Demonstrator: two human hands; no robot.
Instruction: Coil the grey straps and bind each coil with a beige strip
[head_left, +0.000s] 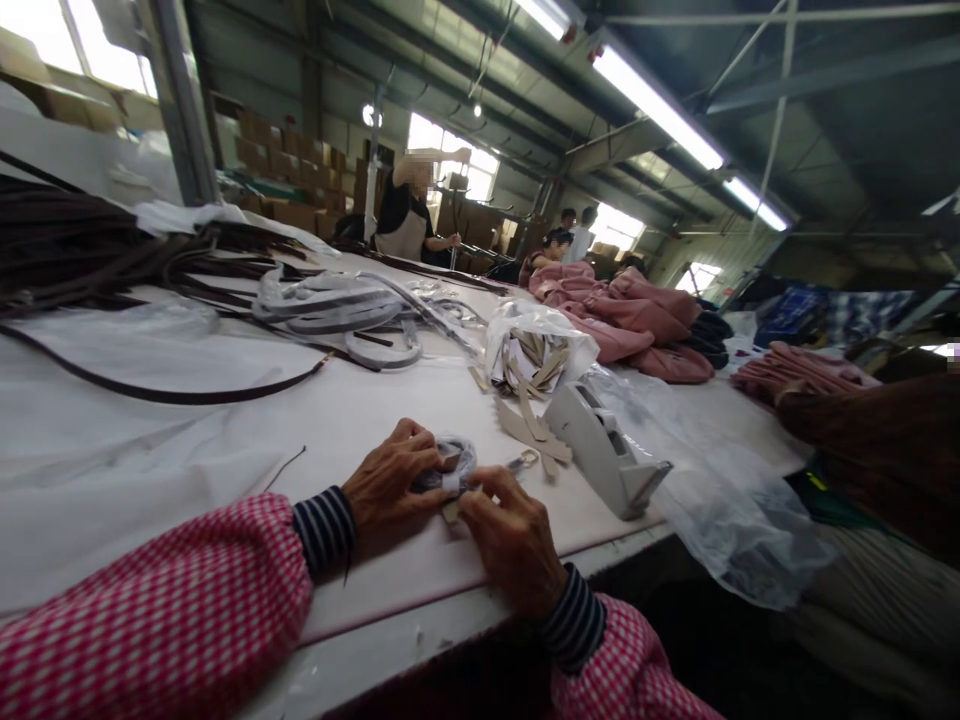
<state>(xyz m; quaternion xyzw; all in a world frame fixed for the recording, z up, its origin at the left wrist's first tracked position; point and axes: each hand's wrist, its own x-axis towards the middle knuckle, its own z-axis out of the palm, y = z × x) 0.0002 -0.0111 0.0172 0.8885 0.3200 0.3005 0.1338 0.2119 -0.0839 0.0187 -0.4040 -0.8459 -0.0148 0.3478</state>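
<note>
My left hand [394, 485] and my right hand [510, 535] meet near the front edge of a white work table [360, 400]. Both pinch a small rolled-up grey strap bundle [454, 465] with a white band around it. The fingers of both hands are closed on it. A metal buckle end [525, 460] lies just right of the bundle. A grey tape dispenser [604, 450] stands on the table to the right of my hands. Both arms wear red-checked sleeves with striped cuffs.
Loose grey straps [352, 310] and dark brown straps [90, 260] are heaped at the back left. A plastic bag of beige strips [536, 350] sits behind the dispenser. Pink garments [622, 315] are piled further right, clear plastic sheeting [735, 510] hangs over the edge. Other people work in the background.
</note>
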